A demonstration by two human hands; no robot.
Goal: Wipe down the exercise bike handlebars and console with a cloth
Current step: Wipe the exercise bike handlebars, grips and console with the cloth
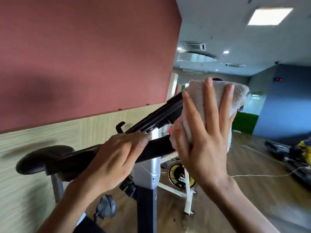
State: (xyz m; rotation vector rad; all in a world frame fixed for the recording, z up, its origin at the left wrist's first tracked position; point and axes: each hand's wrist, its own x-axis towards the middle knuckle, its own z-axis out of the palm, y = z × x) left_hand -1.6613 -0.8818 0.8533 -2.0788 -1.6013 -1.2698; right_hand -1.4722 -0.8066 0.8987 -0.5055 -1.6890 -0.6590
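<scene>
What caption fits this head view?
Right hand presses a cloth flat against the bike while the left hand grips the handlebar.

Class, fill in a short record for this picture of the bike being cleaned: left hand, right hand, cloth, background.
left hand: left hand grips the black handlebar
right hand: right hand presses flat, fingers straight, on the cloth
cloth: pale cloth draped over the bike's front end, covering what lies under it
background: second bike on the wooden floor

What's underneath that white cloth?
The cloth covers the bike's console; the right hand presses flat on it. Only a black edge shows; the rest is hidden.
</scene>
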